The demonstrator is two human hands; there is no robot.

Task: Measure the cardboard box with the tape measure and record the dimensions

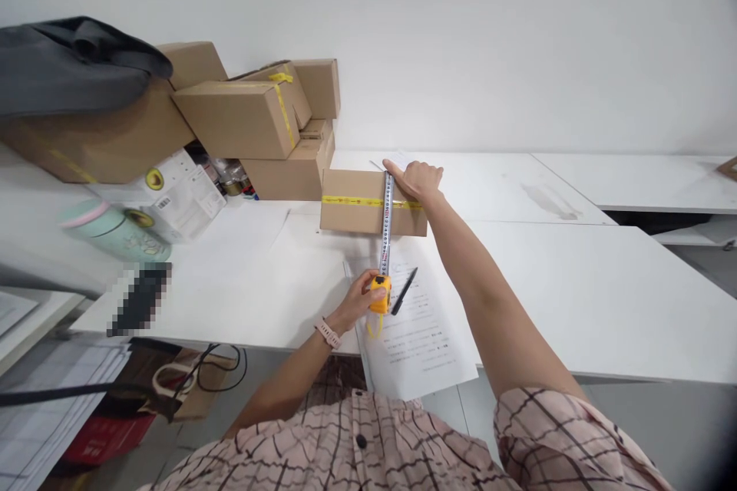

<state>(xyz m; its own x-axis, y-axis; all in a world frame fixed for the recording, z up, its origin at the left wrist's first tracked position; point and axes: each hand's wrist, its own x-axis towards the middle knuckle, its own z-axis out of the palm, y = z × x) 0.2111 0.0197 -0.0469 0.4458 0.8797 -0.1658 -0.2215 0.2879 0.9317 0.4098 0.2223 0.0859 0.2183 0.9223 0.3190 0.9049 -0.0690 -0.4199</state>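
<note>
The left hand [358,301] grips the tape measure [381,304] near the front edge of the desk [553,299]; the right hand [422,179] rests by the blade [386,222] on the carton [351,219], toward the back edge, can't tell if gripping. Carton's probably light, crushable, so hold opposite sides.

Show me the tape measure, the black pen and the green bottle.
Tape measure [381,306], head view: its yellow case.
Black pen [404,291], head view: middle of its barrel.
Green bottle [125,232], head view: side of its body.
</note>
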